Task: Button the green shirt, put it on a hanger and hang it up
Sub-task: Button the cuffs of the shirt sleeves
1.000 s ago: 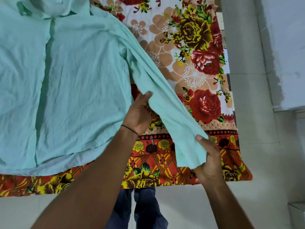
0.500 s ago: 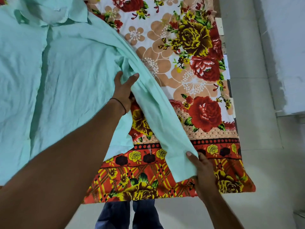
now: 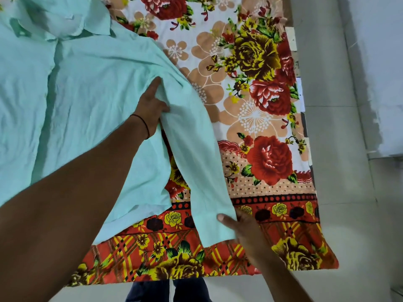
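- Pale grey floor tiles (image 3: 340, 225) surround a bright floral bedsheet of red, yellow and tan printed cloth (image 3: 257, 118), spread flat as the work surface.
- On it lies the mint-green, long-sleeved cotton shirt (image 3: 82, 101), front up, collar (image 3: 65, 25) at the far end, well beyond the fingertips of both hands.
- Its front placket looks closed along the visible stretch, so I judge the buttoning done or nearly so; individual buttons are too small to tell.
- No hanger shows anywhere, so fitting one and hanging the shirt up are both left.
- Near the armpit, the left hand (image 3: 150, 105) has its fingers (image 3: 155, 85) pushed under the sleeve (image 3: 196, 153), with the thumb pinching a fold of cloth.
- At the cuff (image 3: 214, 227), the right hand (image 3: 244, 234) grips the edge, thumb on top and the other fingers hidden beneath.
- Between the two hands the sleeve runs taut and straight.
- Compared with a second ago, the left hand has climbed from mid-sleeve to the armpit, the sleeve has swung closer to the shirt body, and the right hand keeps its hold on the cuff.
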